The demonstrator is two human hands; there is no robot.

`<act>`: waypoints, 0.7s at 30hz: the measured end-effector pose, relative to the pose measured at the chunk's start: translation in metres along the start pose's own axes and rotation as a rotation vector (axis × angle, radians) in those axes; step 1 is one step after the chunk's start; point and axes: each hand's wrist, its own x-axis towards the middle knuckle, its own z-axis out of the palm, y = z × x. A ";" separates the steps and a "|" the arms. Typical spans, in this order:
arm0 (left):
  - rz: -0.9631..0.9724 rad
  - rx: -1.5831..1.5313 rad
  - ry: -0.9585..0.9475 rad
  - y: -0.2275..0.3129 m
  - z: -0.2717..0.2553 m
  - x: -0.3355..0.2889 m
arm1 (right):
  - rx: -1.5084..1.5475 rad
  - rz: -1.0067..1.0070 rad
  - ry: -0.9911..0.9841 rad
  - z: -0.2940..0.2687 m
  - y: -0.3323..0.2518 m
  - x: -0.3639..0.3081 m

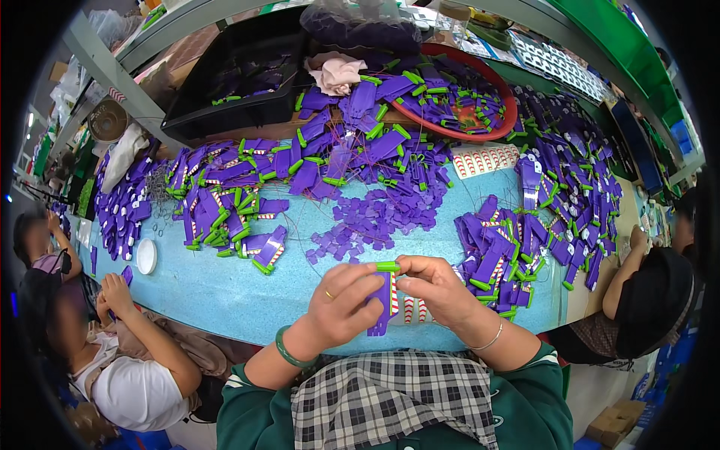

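Note:
Near the table's front edge, my left hand (341, 307) is closed around a flat purple plastic piece (379, 324) with a bright green bar along its top and a red-and-white striped strip down one side. My right hand (442, 294) pinches the same piece at the green bar's right end, its thumb beside the striped strip. The fingers partly hide the piece. Just below my right fingers lies a sheet of red-and-white striped stickers (415, 309) on the blue table (300, 292).
Similar purple-and-green pieces lie heaped to the left (225, 210) and right (495, 255), with small purple parts (375, 221) between. Behind stand a black bin (184, 120) and a red basin (504, 129). A white dish (147, 256) sits left. Co-workers (131, 367) (652, 300) sit on both sides.

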 end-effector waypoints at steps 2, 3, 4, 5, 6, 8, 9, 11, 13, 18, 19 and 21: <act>0.071 0.031 0.027 0.000 0.007 -0.008 | 0.044 0.045 0.012 0.006 -0.003 0.000; 0.115 0.035 0.031 0.000 0.008 -0.009 | 0.052 0.034 0.032 0.009 -0.004 0.002; 0.135 0.028 0.023 0.000 0.008 -0.009 | 0.044 0.034 0.029 0.008 -0.004 0.002; 0.155 0.020 0.016 0.000 0.007 -0.010 | 0.036 0.035 0.026 0.007 -0.003 0.002; 0.176 0.013 0.009 0.001 0.007 -0.010 | 0.028 0.034 0.024 0.006 -0.002 0.002; 0.195 -0.055 0.028 0.004 0.010 -0.013 | -0.027 0.045 0.003 0.007 -0.005 0.003; 0.205 -0.089 0.038 0.005 0.010 -0.014 | -0.054 0.050 -0.008 0.007 -0.006 0.003; 0.239 -0.065 0.048 0.004 0.007 -0.014 | -0.033 0.157 -0.012 0.006 0.004 0.004; 0.253 -0.039 0.045 0.004 0.005 -0.012 | 0.020 0.228 -0.024 0.007 0.010 0.001; 0.195 -0.025 -0.023 0.007 0.006 -0.009 | 0.021 0.311 -0.037 0.014 0.002 -0.020; 0.179 -0.029 -0.028 0.008 0.007 -0.009 | 0.005 0.310 -0.094 0.007 0.005 -0.026; 0.146 -0.039 -0.038 0.007 0.011 -0.009 | -0.025 0.308 -0.206 -0.014 0.014 -0.036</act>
